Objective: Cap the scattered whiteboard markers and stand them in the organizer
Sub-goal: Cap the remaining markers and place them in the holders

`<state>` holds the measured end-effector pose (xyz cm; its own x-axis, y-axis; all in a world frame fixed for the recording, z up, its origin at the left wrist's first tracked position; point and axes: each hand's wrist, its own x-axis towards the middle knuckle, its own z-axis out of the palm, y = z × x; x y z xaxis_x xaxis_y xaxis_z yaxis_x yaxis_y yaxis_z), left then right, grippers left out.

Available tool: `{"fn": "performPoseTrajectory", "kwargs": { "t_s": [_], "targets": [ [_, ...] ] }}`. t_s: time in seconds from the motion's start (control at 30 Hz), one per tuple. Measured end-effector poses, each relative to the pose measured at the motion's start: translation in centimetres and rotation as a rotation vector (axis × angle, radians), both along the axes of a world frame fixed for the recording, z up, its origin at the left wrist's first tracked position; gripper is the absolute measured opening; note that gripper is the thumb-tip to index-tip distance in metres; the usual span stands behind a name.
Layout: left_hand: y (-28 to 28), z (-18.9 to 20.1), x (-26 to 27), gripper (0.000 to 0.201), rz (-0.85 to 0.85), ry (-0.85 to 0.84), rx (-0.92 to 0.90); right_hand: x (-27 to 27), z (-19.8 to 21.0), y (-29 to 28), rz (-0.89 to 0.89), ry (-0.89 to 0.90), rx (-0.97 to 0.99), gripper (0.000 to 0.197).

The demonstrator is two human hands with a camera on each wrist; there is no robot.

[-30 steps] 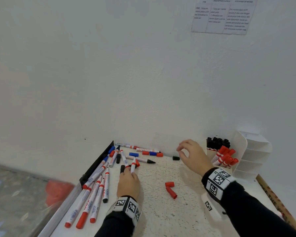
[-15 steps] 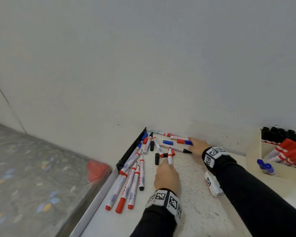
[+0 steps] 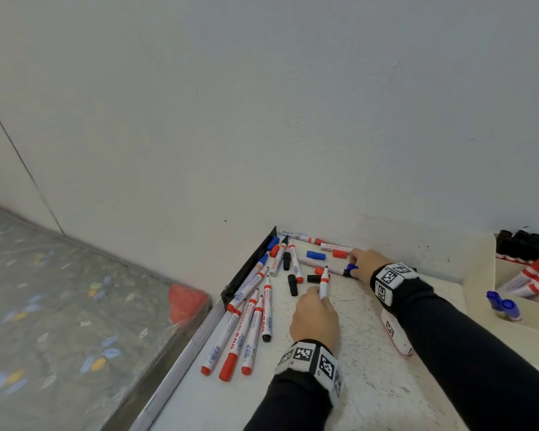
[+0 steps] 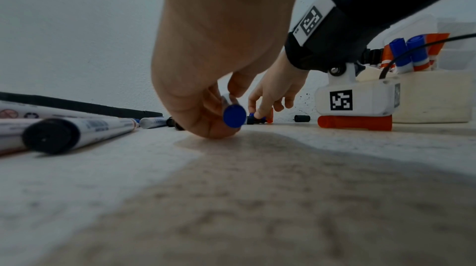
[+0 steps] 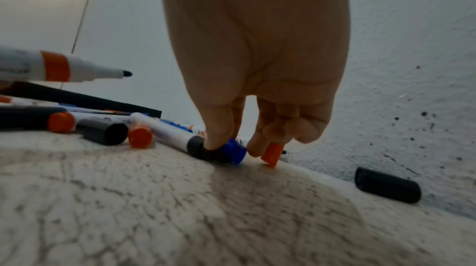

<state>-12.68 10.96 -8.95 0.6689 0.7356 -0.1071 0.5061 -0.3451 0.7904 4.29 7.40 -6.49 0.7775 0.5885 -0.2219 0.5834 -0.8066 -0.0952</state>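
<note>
markers [image 3: 263, 309] lie scattered at centre frame on the tabletop [image 3: 364, 362]. left hand [image 3: 316, 318] pinches an uncapped marker [image 3: 324, 280], tip up, ready for capping. right hand [image 3: 366, 265] pinches a blue cap [image 5: 233, 151], likely its match. organizer [image 3: 479, 275] waits at right edge.

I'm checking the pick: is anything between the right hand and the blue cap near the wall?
Nothing visible. The right hand pinches the blue cap; a red cap sits right beside its other fingers.
</note>
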Motion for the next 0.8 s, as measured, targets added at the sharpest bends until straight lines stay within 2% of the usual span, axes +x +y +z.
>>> {"fn": "performPoseTrajectory", "kwargs": {
  "t_s": [0.13, 0.27, 0.43, 0.63, 0.8],
  "targets": [
    [0.1, 0.0, 0.0, 0.036, -0.017, -0.011, 0.030, -0.2, 0.5, -0.8, -0.020, 0.033, 0.085, 0.020],
    [0.3, -0.2, 0.2, 0.036, -0.042, -0.017, 0.054, -0.8, 1.6, -1.6, -0.061, 0.027, 0.408, 0.013],
    [0.4, -0.5, 0.2, 0.036, -0.067, -0.028, 0.067, -2.7, 3.8, -3.2, 0.010, 0.090, 0.708, 0.028],
    [0.1, -0.1, 0.2, 0.037, -0.147, -0.125, 0.084, -4.3, 4.0, -6.6, 0.029, 0.128, 0.804, 0.013],
    [-0.5, 0.0, 0.1, 0.032, -0.301, -0.179, 0.096, -5.7, 3.0, -9.0, 0.014, 0.163, 0.886, 0.021]
  ]
}}
